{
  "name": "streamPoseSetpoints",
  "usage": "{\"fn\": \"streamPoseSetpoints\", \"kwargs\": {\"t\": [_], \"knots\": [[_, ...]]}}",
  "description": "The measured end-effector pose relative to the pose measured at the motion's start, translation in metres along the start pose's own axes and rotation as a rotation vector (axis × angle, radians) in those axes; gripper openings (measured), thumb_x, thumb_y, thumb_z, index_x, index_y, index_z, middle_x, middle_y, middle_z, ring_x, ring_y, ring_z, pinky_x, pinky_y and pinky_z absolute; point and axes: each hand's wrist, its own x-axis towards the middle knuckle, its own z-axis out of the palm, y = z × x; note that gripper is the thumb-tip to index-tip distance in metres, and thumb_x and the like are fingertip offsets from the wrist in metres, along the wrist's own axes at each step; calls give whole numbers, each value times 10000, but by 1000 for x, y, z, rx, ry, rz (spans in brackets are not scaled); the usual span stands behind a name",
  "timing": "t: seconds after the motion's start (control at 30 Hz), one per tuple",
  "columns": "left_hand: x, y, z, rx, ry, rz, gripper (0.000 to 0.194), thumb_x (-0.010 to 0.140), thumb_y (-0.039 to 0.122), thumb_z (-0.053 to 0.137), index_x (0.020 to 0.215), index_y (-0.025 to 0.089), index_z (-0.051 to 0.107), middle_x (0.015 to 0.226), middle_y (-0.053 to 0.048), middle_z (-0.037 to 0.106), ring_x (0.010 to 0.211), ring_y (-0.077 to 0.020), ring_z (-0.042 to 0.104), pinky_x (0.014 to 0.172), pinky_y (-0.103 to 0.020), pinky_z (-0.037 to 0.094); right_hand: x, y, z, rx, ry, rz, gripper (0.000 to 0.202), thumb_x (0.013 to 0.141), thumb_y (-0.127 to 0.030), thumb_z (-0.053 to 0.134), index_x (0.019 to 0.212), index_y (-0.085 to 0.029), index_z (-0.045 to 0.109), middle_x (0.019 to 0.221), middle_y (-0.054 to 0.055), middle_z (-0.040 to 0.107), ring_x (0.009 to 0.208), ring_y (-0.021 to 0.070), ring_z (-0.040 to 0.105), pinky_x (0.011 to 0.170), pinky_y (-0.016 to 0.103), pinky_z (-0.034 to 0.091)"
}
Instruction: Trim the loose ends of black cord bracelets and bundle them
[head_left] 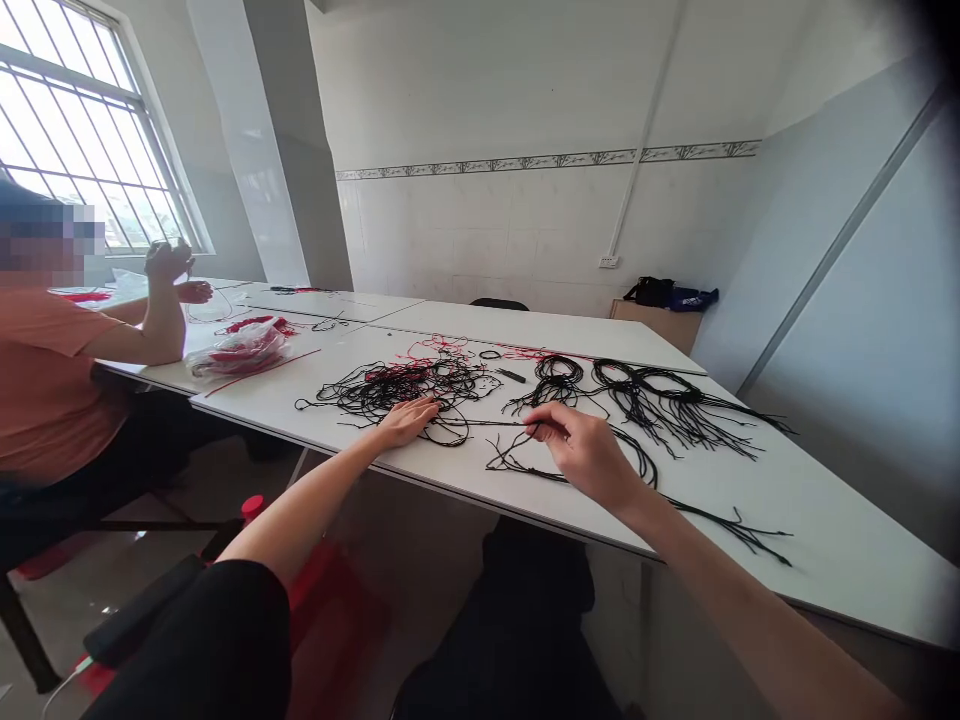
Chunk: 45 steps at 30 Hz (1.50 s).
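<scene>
Black cords lie in a loose tangle near the front edge of the white table, with looped bundles of the same cord to the right. The left arm reaches in from a black sleeve, almost straight, and the left hand rests palm down on the tangle's near side, fingers stretched out; what lies under the palm is hidden. The right forearm slants in from the lower right. The right hand bends inward, its fingers curled and its thumb and forefinger closed together on one black strand, which runs in a nearly straight line between the two hands. To the left of the tangle, a clear plastic bag lies slumped on the table with red cord inside. Beyond the table's far right corner stands a brown box, its contents out of sight, with a black bag on top. At the left sits a person in orange, forearms raised above the table.
</scene>
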Motion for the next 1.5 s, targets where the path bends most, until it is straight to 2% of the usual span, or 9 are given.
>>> {"fn": "streamPoseSetpoints", "kwargs": {"t": [0.23,0.37,0.53,0.7,0.83,1.0,1.2,1.33,1.5], "knots": [[5,-6,5,59,97,-43,397,916,345,547,1279,186,524,1374,-116,479,1224,-275,488,1016,-531,400,-17,-10,-2,-177,13,-203,157,880,-138,467,878,-203,611,785,37,668,716,171,629,649,291,508],[4,-5,7,85,117,-41,380,916,338,548,1263,181,532,1340,-114,505,1179,-261,521,982,-507,438,-28,-13,-2,-282,-19,-368,172,888,-78,451,908,-190,580,787,44,656,725,165,616,650,280,515],[2,-3,9,107,170,-23,338,920,330,543,1225,183,556,1305,-109,531,1135,-240,548,954,-476,467,-49,-17,-4,-342,-97,-457,165,884,-60,434,903,-182,544,735,44,600,662,159,570,599,280,501],[-2,2,9,94,252,-6,318,920,330,544,1197,177,571,1275,-105,551,1115,-233,559,947,-468,471,-65,-12,-11,-351,-167,-409,169,889,-71,429,927,-181,551,783,55,622,707,166,601,621,286,521],[-15,10,3,63,342,79,281,929,331,515,1143,165,592,1283,-103,547,1181,-243,512,1008,-485,405,-69,0,-15,-315,-162,-279,159,917,-116,449,978,-194,573,846,41,660,760,157,641,676,280,542],[-29,17,-7,40,271,347,171,848,279,523,874,183,662,1103,-81,637,1080,-224,556,994,-374,402,-67,7,-20,-291,-144,-121,144,936,-190,473,1000,-219,599,871,12,685,758,146,665,672,265,554],[-40,31,-4,44,207,580,192,780,291,588,940,216,662,1123,-74,644,1048,-228,568,993,-394,372,-58,8,-32,-290,-39,-74,143,941,-228,489,1007,-230,616,908,5,701,761,134,672,652,230,554],[-45,36,5,22,255,527,217,898,331,489,865,208,665,982,-72,680,956,-203,583,930,-364,407,-54,6,-34,-302,-47,-65,143,938,-234,494,996,-232,625,912,6,702,776,138,673,646,227,548],[-36,22,3,-7,424,285,275,940,317,426,861,185,655,936,-86,674,941,-206,567,884,-349,448,-59,-3,-37,-358,-25,-170,117,925,-195,490,946,-208,605,828,14,678,731,137,654,634,231,536]]}}
